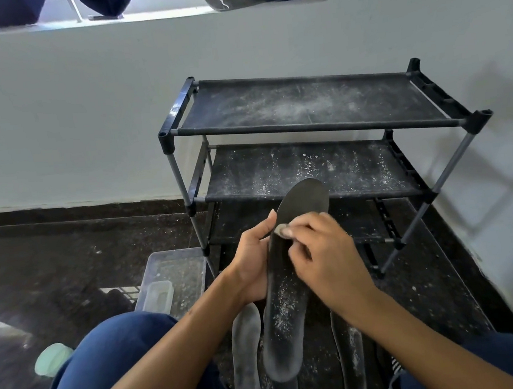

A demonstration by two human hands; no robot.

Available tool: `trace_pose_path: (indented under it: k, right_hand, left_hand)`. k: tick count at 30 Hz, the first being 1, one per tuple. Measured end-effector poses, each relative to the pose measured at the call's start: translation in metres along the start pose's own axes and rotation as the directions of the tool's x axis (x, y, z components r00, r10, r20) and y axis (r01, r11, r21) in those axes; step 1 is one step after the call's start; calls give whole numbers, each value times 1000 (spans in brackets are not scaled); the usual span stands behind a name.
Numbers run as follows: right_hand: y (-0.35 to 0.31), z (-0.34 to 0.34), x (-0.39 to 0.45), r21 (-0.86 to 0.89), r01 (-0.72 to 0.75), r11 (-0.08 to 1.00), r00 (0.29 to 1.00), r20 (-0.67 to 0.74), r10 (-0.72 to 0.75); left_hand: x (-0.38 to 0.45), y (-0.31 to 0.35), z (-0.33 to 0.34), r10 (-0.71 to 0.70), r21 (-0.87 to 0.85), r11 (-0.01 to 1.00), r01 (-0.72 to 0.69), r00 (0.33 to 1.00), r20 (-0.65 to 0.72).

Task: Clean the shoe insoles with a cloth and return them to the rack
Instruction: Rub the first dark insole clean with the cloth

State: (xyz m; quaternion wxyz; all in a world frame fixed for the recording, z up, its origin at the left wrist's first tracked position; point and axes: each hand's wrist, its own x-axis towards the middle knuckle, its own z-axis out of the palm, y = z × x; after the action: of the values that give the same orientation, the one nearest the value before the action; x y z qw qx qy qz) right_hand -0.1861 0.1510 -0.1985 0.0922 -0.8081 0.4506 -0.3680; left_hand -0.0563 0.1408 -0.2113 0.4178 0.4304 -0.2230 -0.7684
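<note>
The dark insole (292, 273) is held upright-tilted in front of the person's knees, toe end pointing up toward the rack (305, 132), heel end low above the floor (66, 262). It looks thin, light and bendy, a flat foam or fabric-faced sheet with a rounded toe and a narrower waist; it should flex easily, so it is best held by the edge at the waist, with support behind while it is rubbed. Its matte surface carries white powdery specks, thickest toward the heel half.

The left hand (252, 258) grips the insole's left edge at mid-length, palm behind it and thumb up along the rim. The right hand (315, 251) has its fingers (287, 232) curled and pressed onto the face of the insole; a small pale bit shows at the fingertips, probably the cloth, though too little is visible to be sure.

Below, more insoles lie on the floor: a grey dusty one (246, 353) to the left, another (350, 358) to the right, and one partly hidden under the held one.

The rack stands near, against the wall, with black fabric shelves on metal tubes, both dusted white. A clear plastic tub (175, 275) sits left of it, on the dark speckled floor.
</note>
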Motion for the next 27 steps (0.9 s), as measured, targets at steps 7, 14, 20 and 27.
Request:
trace_pose_path:
  k: [7,14,20,27]
  right_hand:
    - [-5,7,-11,-5,13,1000,989,146,-12]
    - [-10,0,-8,99,-14,995,996,90,5]
    - [-10,4,-5,80,-58,995,996,74,52]
    - [-20,0,-16,131,-252,959,939,272,209]
  left_hand:
    - [4,-9,-2,-34,-10,999,34,999,6]
    - [7,-9,-4,-12,-56,998,11,1000,-14]
    - [9,-12,0,-54,-16,998,54,998,-27]
    - [8,-11,1,-44,-87,995,42,999,-19]
